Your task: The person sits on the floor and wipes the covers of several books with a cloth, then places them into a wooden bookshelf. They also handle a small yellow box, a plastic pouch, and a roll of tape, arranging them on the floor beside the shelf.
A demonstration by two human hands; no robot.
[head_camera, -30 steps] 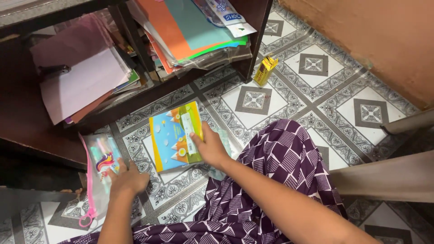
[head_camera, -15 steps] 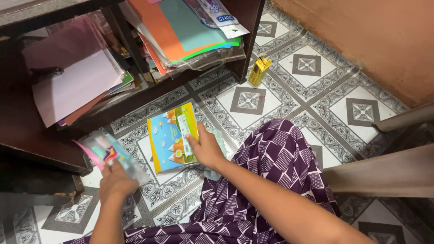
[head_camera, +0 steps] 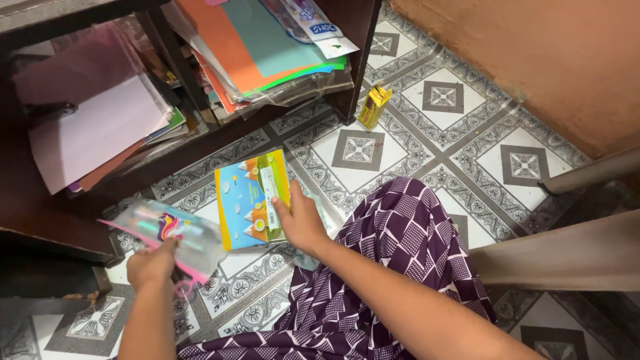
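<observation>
My left hand grips a clear plastic pouch with pink edging and a unicorn picture, lifted off the tiled floor near the lower left. A flat colourful packet, blue and yellow with pencil pictures, lies on the floor in front of me, and my right hand holds its right edge. My legs in purple patterned cloth fill the lower middle.
A dark wooden shelf unit stands ahead, stuffed with pink and white paper on the left and coloured sheets in plastic on the right. A small yellow box stands on the patterned tiles. An orange wall rises at the right.
My left hand has picked the clear pouch up off the floor and raised it. My right hand stays on the colourful packet, which has barely moved.
</observation>
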